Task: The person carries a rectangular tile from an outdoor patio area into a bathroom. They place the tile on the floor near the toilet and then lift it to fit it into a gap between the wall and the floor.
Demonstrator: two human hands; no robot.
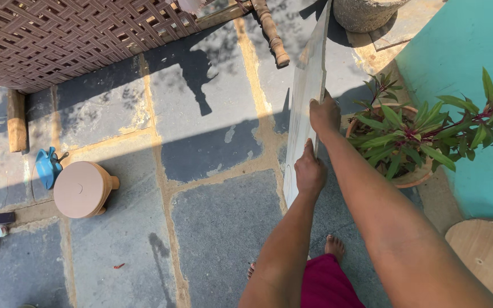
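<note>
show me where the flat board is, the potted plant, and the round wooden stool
flat board (pixel 305 91), head view, on its pale face above the hands.
potted plant (pixel 397 134), head view, on its leaves.
round wooden stool (pixel 80 189), head view, on its top.

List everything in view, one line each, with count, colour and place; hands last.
board: 1, pale grey, upright on edge, centre
potted plant: 1, green and reddish leaves, terracotta pot, right
round stool: 1, tan, left floor
woven cot: 1, brown, top left
stone pot: 1, grey, top
round wooden disc: 1, tan, bottom right
blue item: 1, beside stool
left hand: grips board edge, lower
right hand: grips board edge, higher
</note>
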